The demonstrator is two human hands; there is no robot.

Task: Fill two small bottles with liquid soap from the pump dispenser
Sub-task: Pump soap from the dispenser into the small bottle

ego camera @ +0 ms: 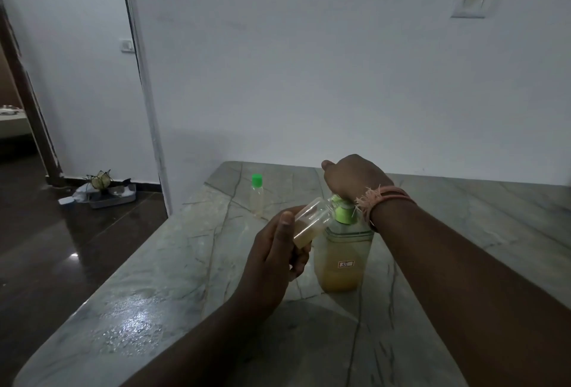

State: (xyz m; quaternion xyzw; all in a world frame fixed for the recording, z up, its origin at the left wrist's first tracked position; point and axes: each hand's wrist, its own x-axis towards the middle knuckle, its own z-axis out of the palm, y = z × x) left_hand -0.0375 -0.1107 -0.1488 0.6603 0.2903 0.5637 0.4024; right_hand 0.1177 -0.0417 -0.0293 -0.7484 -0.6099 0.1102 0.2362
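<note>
A clear pump dispenser (pixel 343 258) with a green collar and yellowish soap stands on the stone table (pixel 154 278). My right hand (pixel 352 178) rests on top of its pump head, covering it. My left hand (pixel 275 250) grips a small clear bottle (pixel 312 221), tilted with its open mouth up against the pump spout; a little yellowish soap lies in its lower end. A second small bottle (pixel 257 193) with a green cap stands upright on the table behind, apart from both hands.
A white wall rises directly behind the table. The table's left edge drops to a dark glossy floor, where a tray with small objects (pixel 108 190) sits by the wall. A doorway opens at the far left.
</note>
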